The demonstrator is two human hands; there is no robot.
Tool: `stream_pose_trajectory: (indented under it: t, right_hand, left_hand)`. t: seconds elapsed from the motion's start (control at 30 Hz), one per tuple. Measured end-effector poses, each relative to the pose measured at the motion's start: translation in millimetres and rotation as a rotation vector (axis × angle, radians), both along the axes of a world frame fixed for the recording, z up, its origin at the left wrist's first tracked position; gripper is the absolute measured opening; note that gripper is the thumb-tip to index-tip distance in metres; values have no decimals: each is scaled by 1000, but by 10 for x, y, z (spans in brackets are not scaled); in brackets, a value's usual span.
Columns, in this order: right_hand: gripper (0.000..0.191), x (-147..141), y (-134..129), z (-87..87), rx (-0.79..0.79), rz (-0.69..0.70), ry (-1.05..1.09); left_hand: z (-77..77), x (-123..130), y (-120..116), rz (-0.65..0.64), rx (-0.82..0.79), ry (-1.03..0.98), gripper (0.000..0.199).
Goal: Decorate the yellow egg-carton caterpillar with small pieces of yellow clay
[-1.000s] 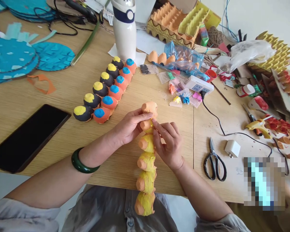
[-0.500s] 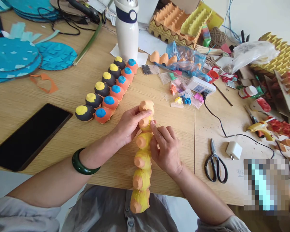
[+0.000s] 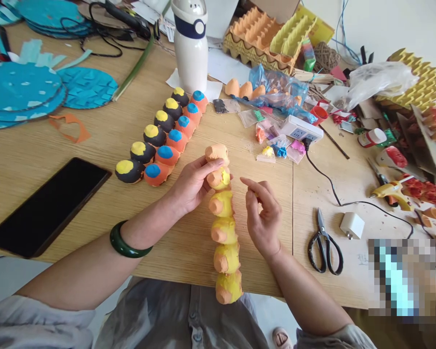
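Wooden tabletop [image 3: 265,160] spans the workspace before me. The worker's left hand [image 3: 192,183] clamps the yellow-and-orange cup strip [image 3: 225,229] near its twelve-o'clock end; long axis: twelve to six. Right hand [image 3: 264,213]: apart from the strip, index extended, strip at its nine o'clock.

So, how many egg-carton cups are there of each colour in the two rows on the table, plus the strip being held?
Black cups with yellow tops: 6
Orange cups with blue tops: 6
Peach cups, most with yellow on them, on the strip in the left hand: 6
Total: 18
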State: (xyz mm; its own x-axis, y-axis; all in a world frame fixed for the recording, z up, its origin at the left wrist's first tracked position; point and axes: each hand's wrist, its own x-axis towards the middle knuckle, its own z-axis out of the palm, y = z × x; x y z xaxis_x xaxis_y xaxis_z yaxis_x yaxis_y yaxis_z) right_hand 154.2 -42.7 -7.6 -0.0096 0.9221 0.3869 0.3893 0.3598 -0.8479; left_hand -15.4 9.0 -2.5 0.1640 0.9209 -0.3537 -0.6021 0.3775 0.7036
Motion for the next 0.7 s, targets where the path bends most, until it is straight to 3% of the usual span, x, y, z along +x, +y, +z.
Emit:
stream_pose_trajectory:
  t: [0.13,0.23,0.4,0.6,0.7]
  right_hand:
    - [26,14,66,-38,-363,69,267]
    - [27,-1,88,-65,-514,198,435]
    - [22,-31,92,-42,-597,317,560]
    - [23,-1,119,-42,-597,245,638]
    - [23,11,117,-46,-568,231,611]
  left_hand:
    - [33,13,-25,-54,-2,-59,21]
    - [40,35,-47,-77,9,-77,27]
    - [36,64,-82,-249,10,-141,33]
    - [88,-1,-101,-261,192,52,43]
    - [103,-49,-89,-311,259,110,58]
